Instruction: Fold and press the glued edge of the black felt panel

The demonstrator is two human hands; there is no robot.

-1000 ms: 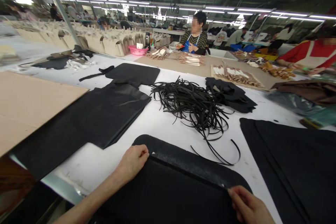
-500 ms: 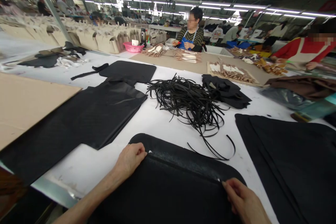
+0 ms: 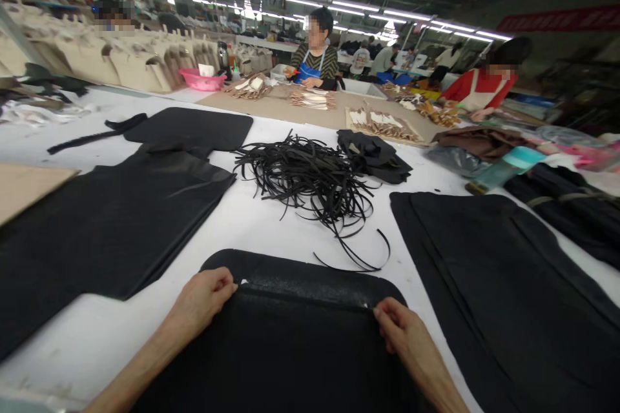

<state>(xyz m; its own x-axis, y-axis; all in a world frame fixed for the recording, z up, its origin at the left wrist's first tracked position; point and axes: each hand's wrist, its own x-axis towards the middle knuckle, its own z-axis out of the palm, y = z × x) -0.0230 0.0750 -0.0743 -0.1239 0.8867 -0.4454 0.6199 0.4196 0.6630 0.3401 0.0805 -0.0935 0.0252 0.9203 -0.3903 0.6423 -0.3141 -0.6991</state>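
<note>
The black panel [image 3: 300, 361] is held between the two hands, pinched along a crosswise edge by the narrowed fingers of the left hand [image 3: 206, 300] and right hand [image 3: 404, 332]. Beyond the hands, a tangled pile of black strips [image 3: 305, 174] is spread on the white table [image 3: 271, 232]. Black sheets [image 3: 145, 226] are seen left of both hands, dark panels [image 3: 489, 264] right of them.

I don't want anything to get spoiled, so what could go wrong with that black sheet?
The left hand and right hand pinch the black sheet near two ends of its edge, so the middle between them might wrinkle or sit crooked. Also, a loose strand from the tangled black strips lies close beyond it and could get caught.
</note>
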